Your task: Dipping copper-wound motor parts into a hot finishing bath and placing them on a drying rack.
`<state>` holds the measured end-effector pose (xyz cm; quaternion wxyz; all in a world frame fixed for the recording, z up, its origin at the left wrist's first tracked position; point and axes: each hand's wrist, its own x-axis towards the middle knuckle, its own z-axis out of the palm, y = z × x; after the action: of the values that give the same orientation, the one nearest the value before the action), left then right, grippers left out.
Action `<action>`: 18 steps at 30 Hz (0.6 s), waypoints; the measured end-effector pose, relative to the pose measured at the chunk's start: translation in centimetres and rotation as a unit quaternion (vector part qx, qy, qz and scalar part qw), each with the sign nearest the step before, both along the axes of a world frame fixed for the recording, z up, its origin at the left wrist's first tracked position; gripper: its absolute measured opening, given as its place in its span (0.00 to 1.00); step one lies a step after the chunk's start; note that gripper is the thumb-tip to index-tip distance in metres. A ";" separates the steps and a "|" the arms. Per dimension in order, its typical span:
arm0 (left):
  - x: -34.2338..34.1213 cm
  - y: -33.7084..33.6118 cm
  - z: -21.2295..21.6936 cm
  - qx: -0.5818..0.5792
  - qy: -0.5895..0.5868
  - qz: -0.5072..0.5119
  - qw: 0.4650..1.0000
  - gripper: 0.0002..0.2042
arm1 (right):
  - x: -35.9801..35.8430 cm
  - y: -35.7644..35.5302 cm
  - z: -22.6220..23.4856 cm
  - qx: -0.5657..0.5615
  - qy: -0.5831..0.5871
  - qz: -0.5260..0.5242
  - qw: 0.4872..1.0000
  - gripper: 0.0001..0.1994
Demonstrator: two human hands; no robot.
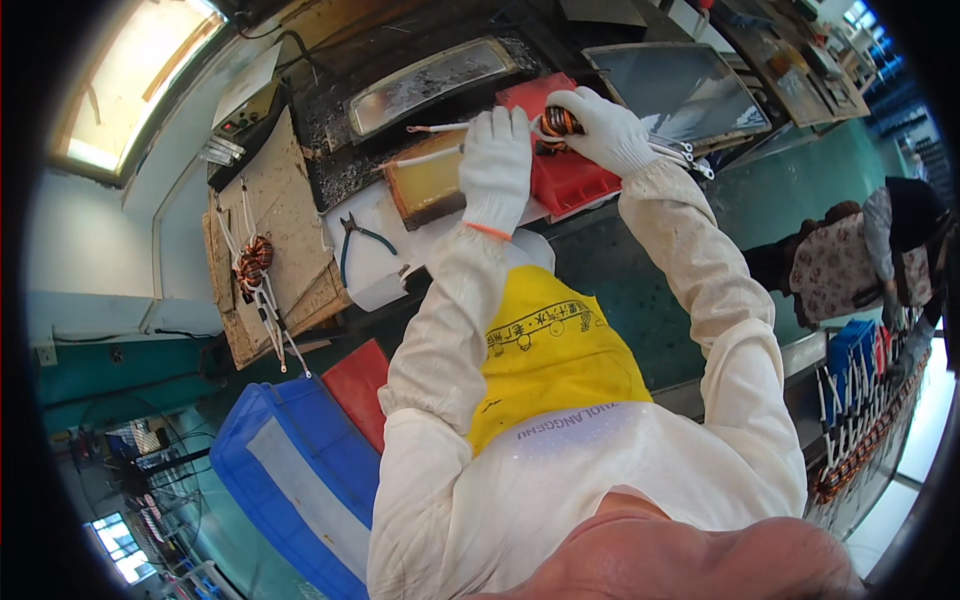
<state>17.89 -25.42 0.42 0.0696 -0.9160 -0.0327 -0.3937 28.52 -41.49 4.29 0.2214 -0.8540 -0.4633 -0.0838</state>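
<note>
Two white-gloved hands reach forward: the right hand [600, 125] clamps one copper-wound toroid coil [558, 122]; the left hand [495, 165], seemingly closed, grips its white leads [430, 128].

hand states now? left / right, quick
Left hand: gloved, fingers closed on the white leads of the coil.
Right hand: gloved, fingers closed around the copper coil.

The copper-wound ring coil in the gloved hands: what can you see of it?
The copper-wound ring coil is a small doughnut wrapped in orange-brown wire, with long white-sleeved leads running out on both sides. The right hand, in a white knit glove, grips it; the left hand, gloved too, is beside it at the leads. It is held above a red tray.
</note>
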 end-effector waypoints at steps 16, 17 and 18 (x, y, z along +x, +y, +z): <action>2.3 0.5 -2.1 -0.160 0.112 0.015 0.981 0.09 | 0.2 1.0 0.7 -0.080 -0.021 -0.032 0.996 0.24; 2.2 0.4 -2.1 -0.162 0.112 0.018 0.980 0.09 | 0.2 1.1 0.8 -0.087 -0.027 -0.033 0.995 0.23; 2.2 0.4 -2.1 -0.174 0.117 0.016 0.978 0.10 | 0.2 1.1 0.8 -0.088 -0.027 -0.030 0.995 0.23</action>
<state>20.05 -25.01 -1.73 -0.0813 -0.9533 -0.1067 -0.2707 28.72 -40.37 5.09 0.1306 -0.8809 -0.4492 -0.0722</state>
